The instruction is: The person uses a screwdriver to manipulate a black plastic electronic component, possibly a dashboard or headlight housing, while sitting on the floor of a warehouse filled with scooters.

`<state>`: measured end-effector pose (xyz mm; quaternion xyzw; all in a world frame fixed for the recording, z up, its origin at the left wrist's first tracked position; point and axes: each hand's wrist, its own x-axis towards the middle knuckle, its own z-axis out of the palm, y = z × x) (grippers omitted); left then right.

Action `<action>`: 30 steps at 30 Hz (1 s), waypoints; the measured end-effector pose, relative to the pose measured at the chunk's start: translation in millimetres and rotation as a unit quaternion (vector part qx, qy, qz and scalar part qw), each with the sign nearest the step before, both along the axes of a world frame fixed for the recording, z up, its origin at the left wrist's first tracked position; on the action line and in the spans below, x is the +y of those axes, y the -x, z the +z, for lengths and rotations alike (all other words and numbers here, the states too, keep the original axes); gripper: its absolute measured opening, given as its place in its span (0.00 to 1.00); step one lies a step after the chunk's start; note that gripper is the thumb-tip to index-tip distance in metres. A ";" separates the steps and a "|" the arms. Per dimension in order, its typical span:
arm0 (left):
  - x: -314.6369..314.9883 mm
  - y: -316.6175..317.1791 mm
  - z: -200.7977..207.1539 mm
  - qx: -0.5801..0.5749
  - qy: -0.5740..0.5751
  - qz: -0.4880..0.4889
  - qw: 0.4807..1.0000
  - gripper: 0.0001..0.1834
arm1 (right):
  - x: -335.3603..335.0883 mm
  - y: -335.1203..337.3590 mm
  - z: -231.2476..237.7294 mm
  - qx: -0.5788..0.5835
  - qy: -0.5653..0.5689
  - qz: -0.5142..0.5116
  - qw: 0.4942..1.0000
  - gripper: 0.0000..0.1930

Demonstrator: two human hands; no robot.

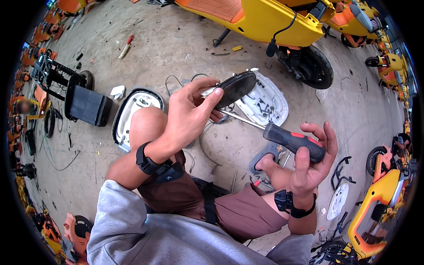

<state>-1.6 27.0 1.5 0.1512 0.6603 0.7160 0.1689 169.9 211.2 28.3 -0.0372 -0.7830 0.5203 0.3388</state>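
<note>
My left hand grips a dark oval part with a pale edge, pinching its near end between thumb and fingers. The part is held up and tilted above the floor; its exact kind I cannot make out. In my right hand is a screwdriver with a black and red handle, held between the thumb and the fingers. Its metal shaft slants up and left toward my left hand. The tip is hidden by the fingers and the part, so contact cannot be seen.
A white tray-like shell with several screws lies beyond my hands. A black-rimmed white shell is by my left knee. A yellow scooter stands ahead. At left is a black box, and a red-handled tool lies on the floor.
</note>
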 end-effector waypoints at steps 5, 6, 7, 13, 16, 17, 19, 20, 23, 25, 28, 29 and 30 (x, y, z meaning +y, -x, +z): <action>-0.7 -0.4 0.1 -0.002 0.008 -0.002 1.000 0.18 | 6.4 8.5 0.9 0.060 -0.089 0.059 0.992 0.35; -0.6 -0.2 0.2 -0.003 0.009 -0.001 1.000 0.18 | 5.6 7.0 -0.2 0.050 -0.063 0.055 0.995 0.34; -0.6 -0.1 -0.4 -0.003 0.007 -0.001 1.000 0.18 | 4.7 5.4 -1.5 0.041 -0.038 0.051 0.997 0.34; -2.4 0.6 2.2 -0.012 0.017 -0.020 1.000 0.18 | 8.7 7.0 -1.4 0.055 -0.149 0.023 0.987 0.35; -2.4 0.6 1.4 -0.011 0.010 -0.020 1.000 0.18 | -1.4 4.6 -0.2 0.030 -0.013 0.018 0.999 0.35; -3.0 0.6 1.1 -0.013 0.009 -0.020 1.000 0.18 | -4.4 1.6 1.5 0.003 0.017 -0.003 1.000 0.35; -3.4 0.7 1.2 -0.014 0.009 -0.020 1.000 0.18 | -0.6 2.3 0.6 0.004 -0.038 -0.013 0.999 0.34; -3.2 0.9 1.6 -0.015 0.009 -0.022 1.000 0.18 | 9.3 6.2 -2.6 0.032 -0.124 -0.003 0.992 0.34; -2.4 1.7 1.6 -0.014 0.009 -0.024 1.000 0.18 | 7.5 6.8 -4.0 0.061 -0.083 0.038 0.994 0.33; -2.1 1.7 0.9 -0.011 0.003 -0.020 1.000 0.18 | -0.4 3.5 -2.1 0.035 0.000 0.026 0.999 0.33; -1.4 0.6 -0.2 -0.009 -0.009 -0.011 1.000 0.18 | -0.6 1.1 -0.7 0.007 -0.023 -0.011 1.000 0.32; -1.2 0.5 0.0 -0.010 -0.009 -0.012 1.000 0.18 | 8.6 2.3 -4.4 0.033 -0.084 0.007 0.996 0.32; -1.1 0.5 0.3 -0.012 -0.008 -0.013 1.000 0.18 | 11.3 2.5 -5.0 0.046 -0.113 0.018 0.992 0.31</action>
